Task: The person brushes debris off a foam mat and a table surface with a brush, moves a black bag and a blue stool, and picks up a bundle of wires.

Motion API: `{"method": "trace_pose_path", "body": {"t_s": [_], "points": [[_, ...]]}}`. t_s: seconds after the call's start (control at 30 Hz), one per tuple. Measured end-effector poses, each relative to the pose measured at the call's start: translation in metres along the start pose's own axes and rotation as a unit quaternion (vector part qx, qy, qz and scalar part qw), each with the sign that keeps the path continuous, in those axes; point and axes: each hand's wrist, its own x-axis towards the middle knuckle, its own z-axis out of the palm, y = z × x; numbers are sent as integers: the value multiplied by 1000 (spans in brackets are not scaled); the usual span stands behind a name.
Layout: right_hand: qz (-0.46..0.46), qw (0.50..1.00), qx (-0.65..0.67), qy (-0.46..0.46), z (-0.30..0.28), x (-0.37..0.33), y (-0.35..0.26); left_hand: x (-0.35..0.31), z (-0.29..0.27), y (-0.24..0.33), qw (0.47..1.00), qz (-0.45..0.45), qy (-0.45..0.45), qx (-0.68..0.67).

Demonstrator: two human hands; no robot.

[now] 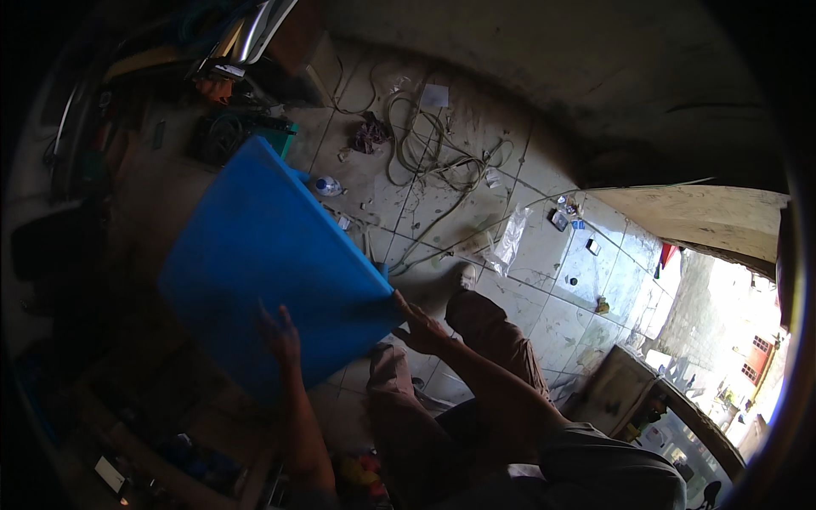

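Observation:
A large flat blue panel (272, 255) is held tilted above the tiled floor (544, 255), one corner pointing up and away. My left hand (279, 336) lies flat against its lower face with fingers spread upward. My right hand (418, 327) grips the panel's right corner edge. My legs in brown trousers (476, 340) are below the right hand, with one foot in a pale shoe (467, 274) on the tiles.
A tangle of cables and hose (429, 153) lies on the tiles beyond the panel, with a small plastic bottle (326, 185), a clear plastic bag (508, 242) and scraps. Dark cluttered shelves (127, 408) stand at the left. A bright doorway (731, 340) opens at the right.

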Motion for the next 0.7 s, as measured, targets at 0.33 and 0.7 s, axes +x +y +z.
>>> {"method": "trace_pose_path", "body": {"t_s": [0.33, 0.7], "points": [[102, 984, 29, -146, -96, 103, 117, 58, 97, 147, 987, -74, 129, 61], [-40, 948, -313, -37, -177, 327, 299, 65, 111, 161, 989, -84, 110, 58]]}}
